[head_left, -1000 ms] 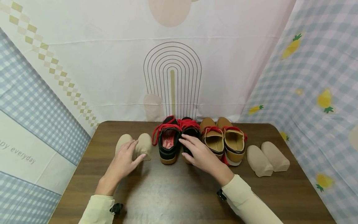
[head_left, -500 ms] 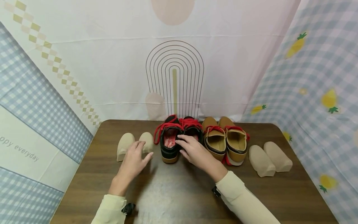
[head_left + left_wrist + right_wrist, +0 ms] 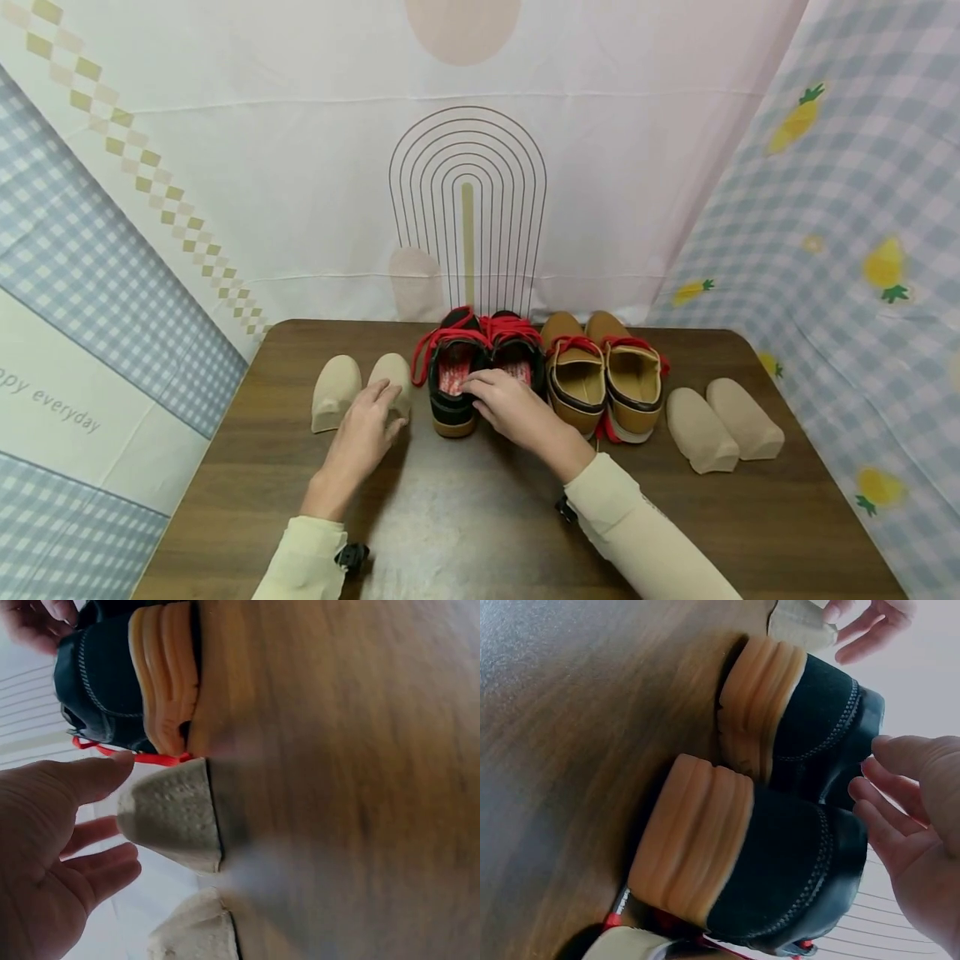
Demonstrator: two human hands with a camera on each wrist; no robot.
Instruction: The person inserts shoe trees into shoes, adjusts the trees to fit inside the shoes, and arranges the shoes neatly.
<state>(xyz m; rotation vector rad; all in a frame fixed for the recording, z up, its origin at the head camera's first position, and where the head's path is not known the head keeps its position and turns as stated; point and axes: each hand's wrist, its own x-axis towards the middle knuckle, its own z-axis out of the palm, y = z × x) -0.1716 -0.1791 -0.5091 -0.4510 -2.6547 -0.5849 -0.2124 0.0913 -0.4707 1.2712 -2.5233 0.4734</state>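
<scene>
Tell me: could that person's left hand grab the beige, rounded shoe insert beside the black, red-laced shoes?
Probably yes: the left hand hangs close over the beige insert, thumb and fingers parted, with nothing visible in the way.

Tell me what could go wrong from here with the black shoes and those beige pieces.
The red lace looping beside the leftmost black shoe comes close to the nearest beige piece; the left hand might snag it. The right hand is by that shoe's heel and could tip it. The black shoes stand close together, so moving one could nudge the other.
</scene>
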